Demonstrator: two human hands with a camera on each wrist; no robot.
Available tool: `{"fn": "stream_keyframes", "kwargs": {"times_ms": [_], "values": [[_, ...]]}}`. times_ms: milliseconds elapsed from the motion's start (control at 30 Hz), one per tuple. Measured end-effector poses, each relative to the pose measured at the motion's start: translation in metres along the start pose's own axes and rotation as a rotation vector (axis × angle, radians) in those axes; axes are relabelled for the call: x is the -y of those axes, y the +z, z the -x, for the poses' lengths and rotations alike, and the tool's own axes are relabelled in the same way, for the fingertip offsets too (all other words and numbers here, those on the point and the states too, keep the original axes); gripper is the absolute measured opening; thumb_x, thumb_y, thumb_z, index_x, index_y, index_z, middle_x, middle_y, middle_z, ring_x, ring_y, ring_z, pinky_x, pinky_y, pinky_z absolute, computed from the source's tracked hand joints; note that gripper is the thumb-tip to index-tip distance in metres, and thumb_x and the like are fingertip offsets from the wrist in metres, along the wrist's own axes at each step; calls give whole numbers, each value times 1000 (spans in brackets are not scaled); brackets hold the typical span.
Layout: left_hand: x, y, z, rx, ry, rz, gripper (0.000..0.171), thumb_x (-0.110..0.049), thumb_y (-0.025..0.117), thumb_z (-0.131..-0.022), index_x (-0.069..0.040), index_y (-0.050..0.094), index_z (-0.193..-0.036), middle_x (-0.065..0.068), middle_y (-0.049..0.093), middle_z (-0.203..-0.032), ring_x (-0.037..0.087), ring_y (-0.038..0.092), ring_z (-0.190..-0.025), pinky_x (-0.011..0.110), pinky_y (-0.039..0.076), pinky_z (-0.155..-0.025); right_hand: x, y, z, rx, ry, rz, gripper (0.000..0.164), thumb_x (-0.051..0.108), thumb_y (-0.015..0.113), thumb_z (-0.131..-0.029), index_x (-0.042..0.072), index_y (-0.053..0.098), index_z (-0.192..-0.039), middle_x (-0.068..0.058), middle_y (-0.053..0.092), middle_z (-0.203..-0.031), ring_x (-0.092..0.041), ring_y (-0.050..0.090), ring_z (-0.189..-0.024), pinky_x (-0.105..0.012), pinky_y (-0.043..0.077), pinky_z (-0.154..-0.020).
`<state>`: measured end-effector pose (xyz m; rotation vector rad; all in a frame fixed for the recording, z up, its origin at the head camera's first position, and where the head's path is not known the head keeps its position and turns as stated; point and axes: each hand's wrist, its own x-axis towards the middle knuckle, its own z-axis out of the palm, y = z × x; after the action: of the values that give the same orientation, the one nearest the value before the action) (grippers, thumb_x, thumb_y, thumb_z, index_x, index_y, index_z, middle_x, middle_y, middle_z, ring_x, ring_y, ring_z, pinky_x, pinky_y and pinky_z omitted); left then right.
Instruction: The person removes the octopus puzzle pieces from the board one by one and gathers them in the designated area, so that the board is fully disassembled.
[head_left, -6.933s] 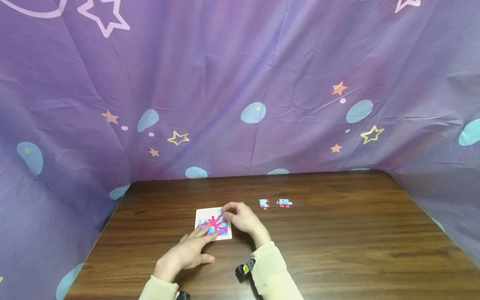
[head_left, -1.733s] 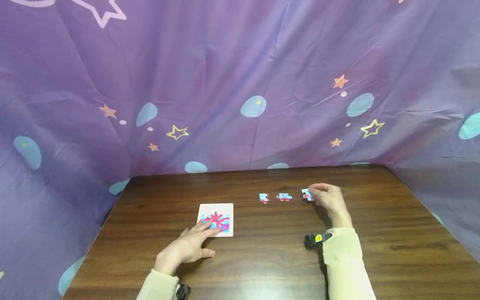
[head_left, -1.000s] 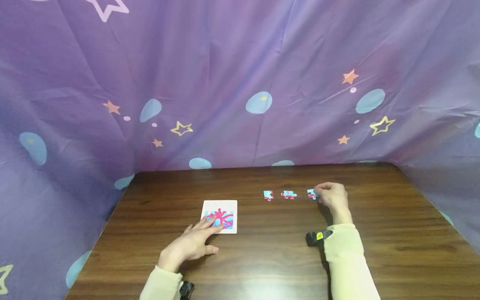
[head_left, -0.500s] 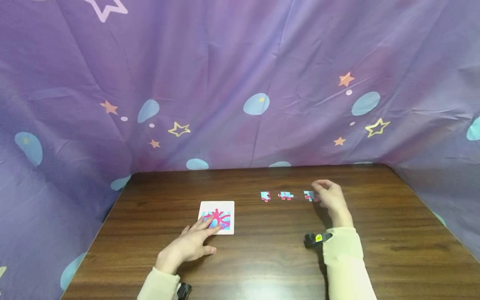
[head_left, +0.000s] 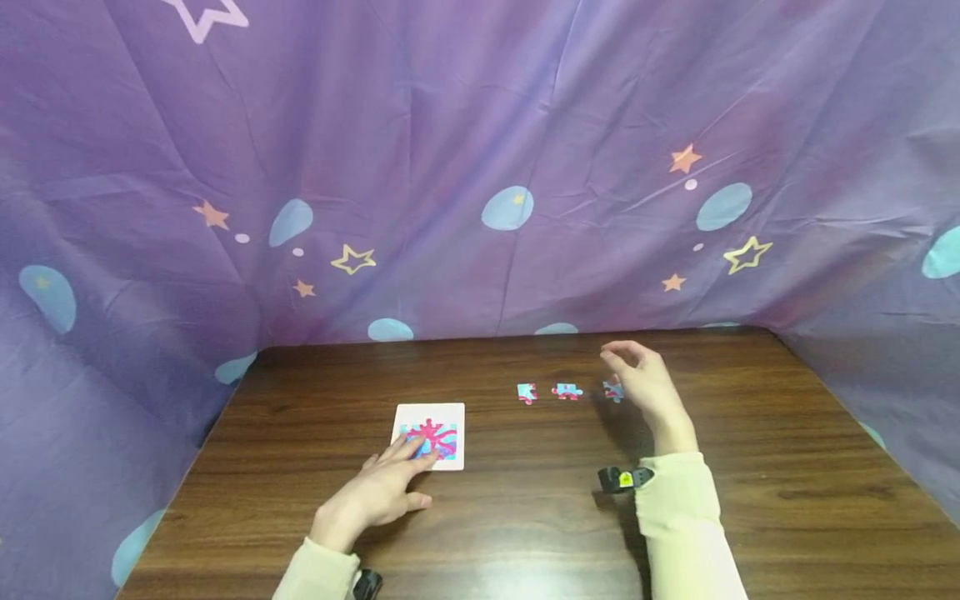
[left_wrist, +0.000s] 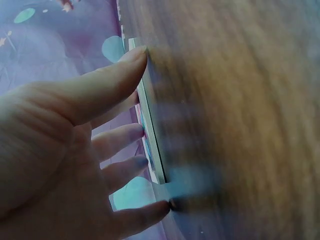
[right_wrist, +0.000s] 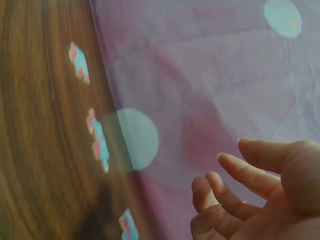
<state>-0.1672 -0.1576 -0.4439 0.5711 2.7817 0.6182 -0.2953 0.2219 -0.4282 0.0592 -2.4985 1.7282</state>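
We see a purple curtain [head_left: 450, 150] patterned with stars and blue ovals rising behind a dark wooden table [head_left: 525, 508]. Pale sleeves [head_left: 681, 521] reach in from the near edge. Our left hand [head_left: 375, 492] lies with fingers extended and spread, fingertips on the puzzle board; our right hand [head_left: 651, 387] is raised over the table, fingers loosely bent, thumb and fingertips apart. The white-framed puzzle board [head_left: 431, 411] sits left of centre, its pink-and-blue picture partly covered. To its right, well apart, three loose puzzle pieces [head_left: 567, 391] lie in a row, the rightmost partly hidden by our right hand.
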Motion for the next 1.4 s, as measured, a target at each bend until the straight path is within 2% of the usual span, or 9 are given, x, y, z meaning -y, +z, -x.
{"fn": "stream_keyframes", "kwargs": {"times_ms": [200,400,500,633,800,1000,1133,1300,1400], "values": [[-2,2,0,-40,52,-44,56,-21,72,-87,-2,55,-137,23,35,-151,45,30,-138,66,30,-106,18,20,2,59,-80,31,28,14,58,-98,-5,59,-119,-18,62,-103,-9,56,-64,-25,50,-51],[0,-1,1,-38,54,-45,60,-21,70,-89,-5,49,-143,22,37,-150,43,32,-138,64,29,-108,38,47,6,141,-138,96,26,15,59,-97,-1,62,-118,-20,66,-112,-20,65,-78,-42,56,-76],[0,-2,1,-46,65,-57,58,-18,68,-91,-4,49,-143,22,39,-149,43,33,-138,64,30,-107,48,58,11,175,-159,153,26,18,60,-97,4,64,-118,-14,67,-114,-23,67,-91,-42,55,-82],[-2,-2,-1,-66,88,-84,49,-13,65,-91,-2,54,-138,24,40,-147,45,35,-136,64,32,-106,62,69,18,213,-191,179,25,18,61,-96,7,64,-118,-11,68,-114,-25,66,-97,-38,56,-79],[-4,-1,1,-70,67,-88,48,-9,63,-90,-2,55,-137,24,39,-148,45,34,-136,64,31,-107,73,81,28,228,-273,236,22,18,63,-95,9,66,-115,-7,66,-108,-21,66,-84,-33,56,-69],[-7,1,0,-95,74,-115,50,-6,64,-88,0,55,-136,22,42,-147,43,37,-136,63,33,-106,76,104,34,262,-382,320,21,17,65,-93,10,68,-112,-3,62,-94,-14,59,-77,-33,52,-68],[-12,1,0,-85,88,-152,47,-8,63,-90,0,56,-135,21,45,-146,38,40,-135,61,34,-106,73,130,36,310,-439,356,20,17,67,-91,8,69,-109,0,64,-93,-13,58,-81,-34,51,-75],[-18,4,2,-89,92,-173,48,-10,64,-87,-3,58,-134,22,45,-145,40,42,-133,65,39,-99,64,165,37,436,-449,392,21,16,67,-90,7,69,-109,-2,66,-96,-13,61,-84,-32,52,-75],[-19,5,3,-92,74,-186,50,-11,66,-85,-4,59,-134,22,45,-144,40,43,-132,66,39,-99,62,183,34,474,-437,425,20,15,68,-90,6,70,-108,-2,67,-92,-13,61,-81,-30,52,-73]]}}
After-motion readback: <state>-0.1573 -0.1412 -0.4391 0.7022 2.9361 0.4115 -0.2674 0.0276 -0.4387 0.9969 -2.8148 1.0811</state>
